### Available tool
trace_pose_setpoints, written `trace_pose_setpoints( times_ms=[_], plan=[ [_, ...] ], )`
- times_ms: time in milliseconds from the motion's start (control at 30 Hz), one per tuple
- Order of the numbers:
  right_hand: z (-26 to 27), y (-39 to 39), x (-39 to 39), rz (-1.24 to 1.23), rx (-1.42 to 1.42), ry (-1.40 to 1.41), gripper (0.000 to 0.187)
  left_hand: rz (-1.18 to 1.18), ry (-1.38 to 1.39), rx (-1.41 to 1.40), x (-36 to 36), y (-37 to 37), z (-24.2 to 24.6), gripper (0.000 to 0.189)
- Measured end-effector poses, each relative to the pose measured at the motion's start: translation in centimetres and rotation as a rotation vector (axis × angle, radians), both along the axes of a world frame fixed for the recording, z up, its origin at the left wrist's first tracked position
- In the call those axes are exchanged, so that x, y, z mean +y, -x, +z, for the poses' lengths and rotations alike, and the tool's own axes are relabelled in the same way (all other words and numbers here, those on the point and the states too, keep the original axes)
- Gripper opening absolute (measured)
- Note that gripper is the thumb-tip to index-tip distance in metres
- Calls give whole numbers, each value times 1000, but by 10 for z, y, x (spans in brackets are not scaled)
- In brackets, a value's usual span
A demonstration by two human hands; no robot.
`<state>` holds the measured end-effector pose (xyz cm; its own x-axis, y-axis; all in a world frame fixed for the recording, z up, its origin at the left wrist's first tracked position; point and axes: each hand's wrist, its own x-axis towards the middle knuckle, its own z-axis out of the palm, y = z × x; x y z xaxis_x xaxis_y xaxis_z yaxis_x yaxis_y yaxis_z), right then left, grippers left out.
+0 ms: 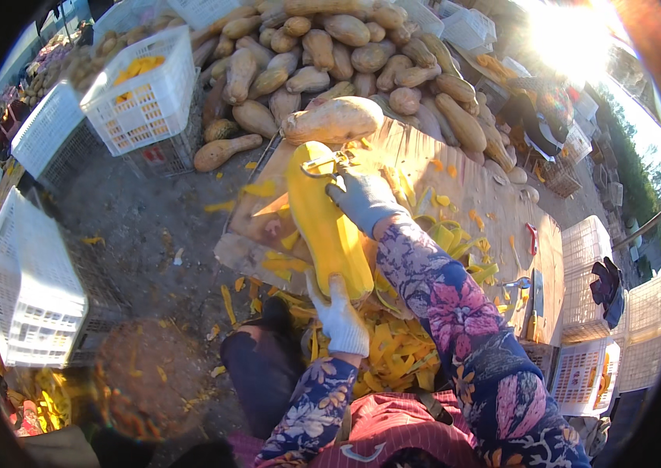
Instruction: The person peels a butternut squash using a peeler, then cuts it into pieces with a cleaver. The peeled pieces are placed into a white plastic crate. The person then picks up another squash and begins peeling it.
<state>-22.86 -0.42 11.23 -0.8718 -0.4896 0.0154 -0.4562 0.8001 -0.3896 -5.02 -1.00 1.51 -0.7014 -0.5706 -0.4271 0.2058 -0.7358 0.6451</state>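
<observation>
A long peeled butternut-type squash [327, 222], bright yellow, slants across the near left side of a wooden board [459, 187]. My left hand [339, 319], in a white knit glove, holds its near end with the thumb along its left side. In a grey-blue glove, my right hand [365, 193] grips a peeler [320, 166], whose metal head lies across the squash near its far end. Behind that end rests an unpeeled tan squash [333, 120] on the board's edge. Strips of peel [447, 234] lie on the board to the right of my right hand.
Peelings [394, 357] are heaped below the board, before my lap. A knife [536, 298] and a red-handled tool [532, 238] lie on the board's right. Unpeeled squashes [318, 52] form a large pile beyond. White plastic crates [32, 286] stand left; more crates [585, 374] are at right.
</observation>
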Motion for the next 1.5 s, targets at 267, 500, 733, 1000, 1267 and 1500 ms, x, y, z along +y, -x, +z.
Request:
trace_pose_setpoints(
  times_ms=[267,500,733,1000,1267,1500],
  plan=[
    [-41,-182,125,-32,-229,10,59,-3,337,-23,-1,2,-34,70],
    [-5,-142,138,-259,-607,185,60,9,-215,-7,-15,-2,-12,75],
    [-29,87,14,174,-262,327,50,100,29,-243,-22,-4,-1,78],
    [-71,-35,72,65,-377,451,58,70,138,-268,-32,-3,-57,75],
    [-47,-110,134,-203,-1007,610,64,54,427,-314,-38,-9,-37,67],
    [-36,103,0,136,-230,436,50,15,1163,-371,-63,1,-35,57]
  ],
)
